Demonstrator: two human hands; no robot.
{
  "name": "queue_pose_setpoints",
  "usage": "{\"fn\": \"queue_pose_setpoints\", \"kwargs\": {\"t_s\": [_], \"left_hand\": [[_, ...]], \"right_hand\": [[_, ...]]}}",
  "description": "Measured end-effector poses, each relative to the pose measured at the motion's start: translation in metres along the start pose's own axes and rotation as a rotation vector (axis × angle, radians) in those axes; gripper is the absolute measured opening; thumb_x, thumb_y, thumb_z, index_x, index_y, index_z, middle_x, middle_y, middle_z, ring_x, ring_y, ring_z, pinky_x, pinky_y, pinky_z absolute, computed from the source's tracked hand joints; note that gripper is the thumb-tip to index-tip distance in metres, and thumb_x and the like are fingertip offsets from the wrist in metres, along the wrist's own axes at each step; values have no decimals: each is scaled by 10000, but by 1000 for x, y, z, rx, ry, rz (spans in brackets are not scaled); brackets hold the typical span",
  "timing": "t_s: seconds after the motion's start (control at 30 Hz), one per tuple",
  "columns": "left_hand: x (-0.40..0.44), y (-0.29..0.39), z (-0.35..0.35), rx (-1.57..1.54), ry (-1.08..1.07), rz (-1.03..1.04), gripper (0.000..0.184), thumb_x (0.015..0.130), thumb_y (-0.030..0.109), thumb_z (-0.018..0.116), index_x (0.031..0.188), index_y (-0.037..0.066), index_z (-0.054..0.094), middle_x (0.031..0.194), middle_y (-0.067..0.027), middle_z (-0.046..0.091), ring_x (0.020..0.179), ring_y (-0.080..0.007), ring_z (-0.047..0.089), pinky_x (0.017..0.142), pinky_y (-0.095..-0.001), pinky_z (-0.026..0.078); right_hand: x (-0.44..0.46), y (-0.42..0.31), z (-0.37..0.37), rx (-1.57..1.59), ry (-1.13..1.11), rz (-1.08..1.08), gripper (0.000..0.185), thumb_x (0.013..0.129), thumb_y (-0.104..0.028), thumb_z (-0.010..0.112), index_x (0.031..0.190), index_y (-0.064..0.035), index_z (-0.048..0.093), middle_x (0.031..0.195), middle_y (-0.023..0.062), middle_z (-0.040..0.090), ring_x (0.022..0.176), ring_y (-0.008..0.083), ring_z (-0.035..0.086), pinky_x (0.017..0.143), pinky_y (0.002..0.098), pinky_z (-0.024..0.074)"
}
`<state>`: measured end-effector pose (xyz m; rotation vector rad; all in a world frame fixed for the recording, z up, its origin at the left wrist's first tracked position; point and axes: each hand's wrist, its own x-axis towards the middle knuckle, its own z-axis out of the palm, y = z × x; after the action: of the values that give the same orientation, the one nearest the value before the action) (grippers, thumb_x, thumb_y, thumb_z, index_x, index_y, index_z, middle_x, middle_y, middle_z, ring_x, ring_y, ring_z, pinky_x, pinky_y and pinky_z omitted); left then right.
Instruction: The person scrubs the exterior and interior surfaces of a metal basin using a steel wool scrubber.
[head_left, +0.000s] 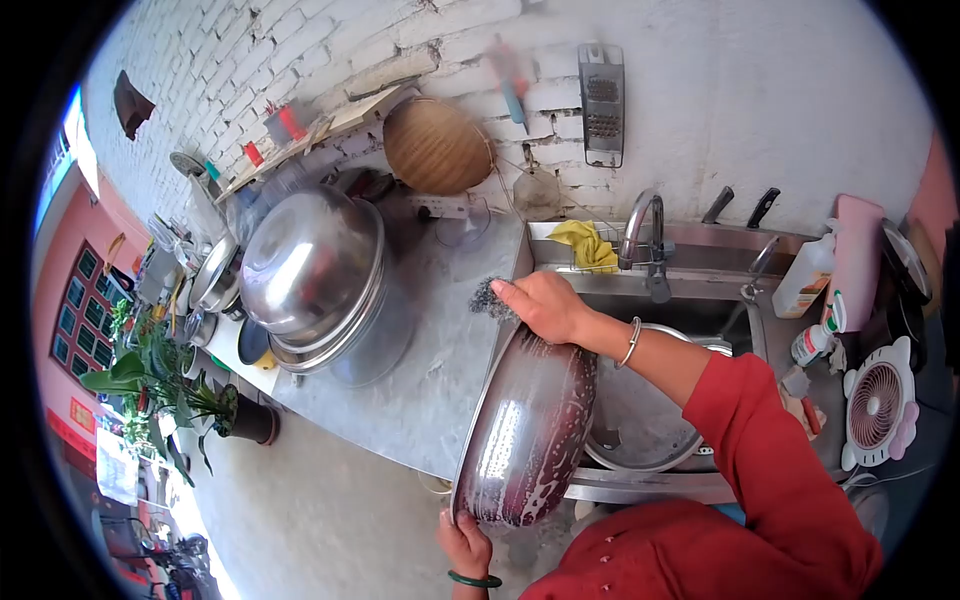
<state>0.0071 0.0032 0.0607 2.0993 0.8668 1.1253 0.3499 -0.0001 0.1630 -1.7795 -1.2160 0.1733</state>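
Observation:
A large metal basin (525, 430) is tilted on its side at the sink's left edge, with soapy streaks on its outer surface. At the bottom, my left hand (466, 545) grips the basin's rim, a green bangle on that wrist. My right hand (543, 306) is closed on a grey steel wool scrubber (492, 298) at the basin's upper end. Below my right forearm, a round metal pan (640, 455) lies in the sink (708, 312). The faucet (655, 245) stands behind it.
Stacked metal bowls (313, 262) stand on the metal counter (440, 350) to the left. A yellow cloth (586, 246) hangs behind the sink. Bottles (803, 276) and a small fan (877, 404) are at the right. A potted plant (245, 417) stands at the lower left.

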Motion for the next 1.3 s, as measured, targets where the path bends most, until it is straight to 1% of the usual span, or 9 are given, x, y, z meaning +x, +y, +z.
{"fn": "queue_pose_setpoints", "kwargs": {"t_s": [0.23,0.5,0.67,0.77,0.9,1.0,1.13,1.23,1.3], "left_hand": [[56,79,-3,13,-322,-4,138,913,138,511,828,30,525,577,-156,490,498,-363,504,459,-378,377],[40,63,-11,175,-373,239,69,860,44,512,836,55,576,683,-139,578,569,-337,534,525,-419,427],[20,35,-21,294,-371,235,83,860,23,500,871,45,579,763,-141,575,625,-356,508,585,-434,414],[5,14,-24,286,-329,337,94,853,20,492,855,55,580,756,-136,569,634,-347,513,585,-428,411],[2,23,-28,294,-363,245,101,856,49,483,813,67,573,730,-129,560,628,-336,513,588,-427,407],[14,35,-30,320,-405,77,136,863,93,474,760,80,562,695,-121,548,614,-322,510,591,-427,403],[29,32,-22,131,-307,166,252,946,184,466,821,-17,553,556,-133,492,469,-209,473,478,-328,371],[35,35,-11,126,-346,119,101,893,92,490,824,28,525,560,-173,496,497,-395,513,453,-417,381],[43,48,-2,93,-324,67,109,890,89,485,803,34,524,549,-171,489,497,-396,511,441,-410,366]], "right_hand": [[-57,-88,20,-286,174,-581,367,844,-334,569,582,-78,564,566,67,539,621,247,524,614,340,402],[-85,-94,27,-129,43,-745,297,772,-305,653,619,-111,488,601,15,416,601,191,449,584,310,366],[-16,-16,12,66,-30,-249,500,911,-396,481,600,-7,515,563,157,473,570,330,480,590,402,391],[6,65,31,516,-155,112,595,943,-464,425,639,41,508,547,123,449,594,102,447,589,337,391],[-5,160,80,979,-243,465,541,950,-451,434,821,30,647,777,-8,594,731,92,498,732,264,425],[-2,175,95,874,-195,554,504,966,-438,407,813,-21,646,742,51,609,705,101,552,691,252,458],[4,70,37,614,-178,199,578,940,-490,427,857,40,640,759,61,610,739,124,517,743,304,435],[-2,-6,13,37,-123,-239,515,944,-412,397,687,4,558,703,185,587,756,389,543,715,443,420],[-27,-46,8,-111,-55,-448,409,916,-366,461,674,-57,572,714,103,590,748,303,532,736,398,413]]}}
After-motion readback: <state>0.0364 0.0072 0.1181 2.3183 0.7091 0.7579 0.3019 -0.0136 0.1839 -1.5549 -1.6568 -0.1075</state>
